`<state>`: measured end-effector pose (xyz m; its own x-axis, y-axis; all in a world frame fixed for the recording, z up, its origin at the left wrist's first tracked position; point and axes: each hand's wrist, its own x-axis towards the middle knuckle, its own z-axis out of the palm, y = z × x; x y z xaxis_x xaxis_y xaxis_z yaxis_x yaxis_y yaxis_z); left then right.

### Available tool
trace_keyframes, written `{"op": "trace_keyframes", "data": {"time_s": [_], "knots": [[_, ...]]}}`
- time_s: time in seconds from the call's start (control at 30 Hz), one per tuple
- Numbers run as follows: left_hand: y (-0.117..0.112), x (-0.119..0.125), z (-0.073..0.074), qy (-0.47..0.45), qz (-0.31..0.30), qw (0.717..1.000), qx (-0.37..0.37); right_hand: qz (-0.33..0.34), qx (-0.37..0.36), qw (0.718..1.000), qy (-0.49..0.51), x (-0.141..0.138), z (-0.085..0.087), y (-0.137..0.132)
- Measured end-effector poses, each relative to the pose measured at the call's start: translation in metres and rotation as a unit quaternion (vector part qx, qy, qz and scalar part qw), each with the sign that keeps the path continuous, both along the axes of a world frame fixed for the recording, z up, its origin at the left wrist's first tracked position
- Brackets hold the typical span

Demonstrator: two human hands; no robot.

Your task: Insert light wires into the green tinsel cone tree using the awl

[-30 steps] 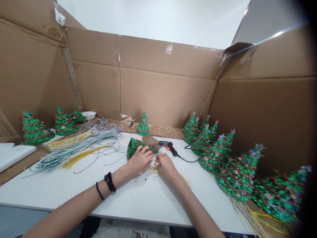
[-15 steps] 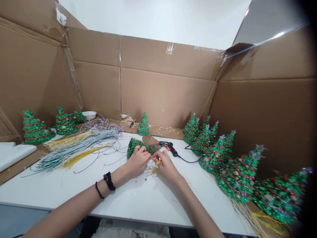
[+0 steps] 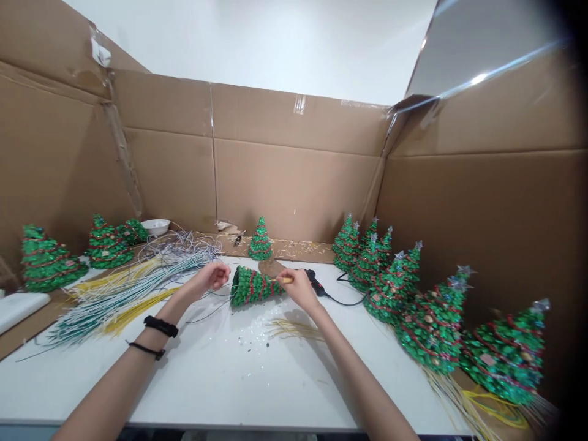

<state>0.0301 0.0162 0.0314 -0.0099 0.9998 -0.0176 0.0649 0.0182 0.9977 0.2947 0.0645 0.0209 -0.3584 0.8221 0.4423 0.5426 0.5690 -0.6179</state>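
A small craft-assembly workstation is indicated rather than a domestic room. A white table (image 3: 206, 380) is enclosed on three sides by taped cardboard walls (image 3: 294, 177). Finished green tinsel trees (image 3: 413, 306) are ranked along the right of the frame, and further trees (image 3: 46, 263) are noted at far left. Bundles of yellow and pale wire (image 3: 124, 288) are heaped at centre left. A hot-glue gun (image 3: 318, 284) is recorded at centre, beside one tree lying on its side (image 3: 252, 286).
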Motion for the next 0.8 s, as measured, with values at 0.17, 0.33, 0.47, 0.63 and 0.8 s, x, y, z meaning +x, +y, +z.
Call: {"op": "trace_keyframes", "data": {"time_s": [0.17,0.33,0.47,0.63,0.8], "knots": [[-0.003,0.002,-0.005,-0.054,-0.109,0.989,-0.081,-0.026,0.015,0.999,0.011,-0.003,-0.007,-0.010],[-0.006,0.020,-0.006,-0.064,-0.117,0.989,-0.060,-0.036,0.027,0.999,-0.009,0.000,-0.012,-0.017],[0.000,0.029,-0.017,-0.089,-0.089,0.990,-0.059,-0.044,0.037,0.998,-0.011,-0.005,-0.014,-0.015],[0.006,0.032,-0.025,-0.074,-0.082,0.993,-0.040,-0.048,0.029,0.998,-0.010,-0.011,-0.018,-0.014],[0.003,0.038,-0.020,-0.019,-0.069,0.997,-0.023,-0.055,0.026,0.998,-0.012,-0.017,-0.019,-0.014]]}}
